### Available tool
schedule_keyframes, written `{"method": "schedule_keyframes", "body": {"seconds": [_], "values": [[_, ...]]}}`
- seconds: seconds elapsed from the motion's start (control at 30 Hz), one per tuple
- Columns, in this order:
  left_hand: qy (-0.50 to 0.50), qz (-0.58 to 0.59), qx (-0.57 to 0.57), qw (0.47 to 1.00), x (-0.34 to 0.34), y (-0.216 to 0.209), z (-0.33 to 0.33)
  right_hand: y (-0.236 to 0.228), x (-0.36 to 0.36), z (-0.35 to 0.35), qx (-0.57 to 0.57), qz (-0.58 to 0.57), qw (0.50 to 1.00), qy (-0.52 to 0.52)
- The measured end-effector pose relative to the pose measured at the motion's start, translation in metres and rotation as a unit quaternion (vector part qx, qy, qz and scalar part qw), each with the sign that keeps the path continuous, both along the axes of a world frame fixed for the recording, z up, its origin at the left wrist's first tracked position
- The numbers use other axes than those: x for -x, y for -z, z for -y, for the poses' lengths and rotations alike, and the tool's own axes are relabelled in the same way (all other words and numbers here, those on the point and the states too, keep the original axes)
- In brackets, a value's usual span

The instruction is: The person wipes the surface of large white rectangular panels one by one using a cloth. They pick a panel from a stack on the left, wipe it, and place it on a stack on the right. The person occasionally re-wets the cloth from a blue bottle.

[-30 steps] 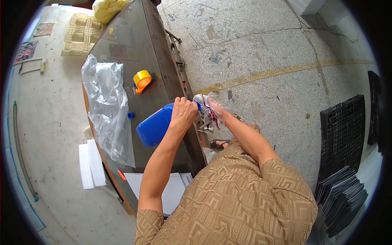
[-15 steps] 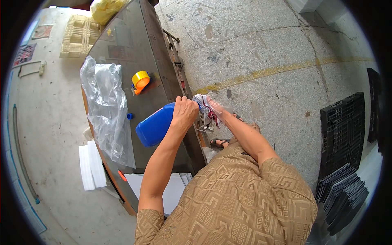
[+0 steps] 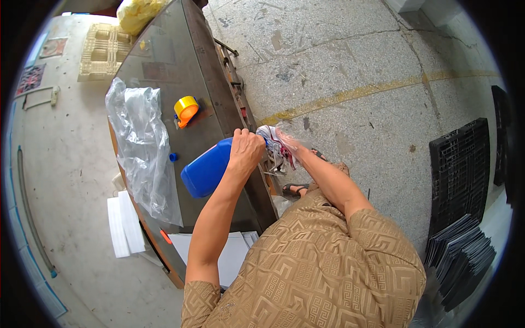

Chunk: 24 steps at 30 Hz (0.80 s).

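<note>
My left hand (image 3: 247, 148) is closed round the upper end of a blue plastic jug (image 3: 206, 171), which lies tilted over the table with its mouth end toward the right. Against that end, past the table edge, is a bunched cloth (image 3: 274, 143) with white, grey and dark red parts. My right hand (image 3: 292, 147), covered by a clear plastic glove or film, is closed on this cloth. The jug's mouth is hidden by cloth and hand. A small blue cap (image 3: 173, 157) lies on the table left of the jug.
On the dark table (image 3: 208, 82) are a yellow tape roll in an orange dispenser (image 3: 187, 111), a crumpled clear plastic bag (image 3: 143, 147) and white sheets (image 3: 232, 257). Black pallets (image 3: 459, 169) and stacked dark sheets (image 3: 459, 254) stand right. A cream pallet (image 3: 101, 52) lies far left.
Both hands, the jug and the cloth stay almost in place. The whole view has shifted very slightly.
</note>
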<state>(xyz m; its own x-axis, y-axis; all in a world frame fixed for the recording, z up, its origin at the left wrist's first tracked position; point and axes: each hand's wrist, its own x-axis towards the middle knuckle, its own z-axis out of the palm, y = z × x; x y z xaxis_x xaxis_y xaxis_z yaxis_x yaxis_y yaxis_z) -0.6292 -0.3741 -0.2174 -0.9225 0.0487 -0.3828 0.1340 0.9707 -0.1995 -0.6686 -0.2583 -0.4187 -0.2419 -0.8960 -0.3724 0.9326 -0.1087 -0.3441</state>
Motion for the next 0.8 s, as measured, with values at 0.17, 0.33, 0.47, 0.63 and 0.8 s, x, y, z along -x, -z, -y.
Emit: {"method": "schedule_keyframes", "body": {"seconds": [0.17,0.33,0.47,0.63,0.8], "values": [[0.001,0.0,0.001,1.0,0.0,0.002,0.002,-0.015,0.002,-0.003,-0.03,0.004,0.999,-0.016],[0.008,0.01,0.009,1.0,0.005,0.002,-0.001,0.008,-0.001,0.002,-0.007,-0.03,1.0,-0.003],[0.009,0.004,0.013,1.0,0.003,0.005,-0.001,0.011,-0.002,0.004,0.019,-0.01,1.0,-0.003],[0.01,0.005,0.018,1.0,0.004,0.004,-0.002,0.0,0.002,-0.001,0.03,-0.027,0.999,-0.023],[0.017,0.015,0.021,1.0,0.01,0.006,-0.004,0.0,0.003,0.001,0.018,-0.01,1.0,0.003]]}}
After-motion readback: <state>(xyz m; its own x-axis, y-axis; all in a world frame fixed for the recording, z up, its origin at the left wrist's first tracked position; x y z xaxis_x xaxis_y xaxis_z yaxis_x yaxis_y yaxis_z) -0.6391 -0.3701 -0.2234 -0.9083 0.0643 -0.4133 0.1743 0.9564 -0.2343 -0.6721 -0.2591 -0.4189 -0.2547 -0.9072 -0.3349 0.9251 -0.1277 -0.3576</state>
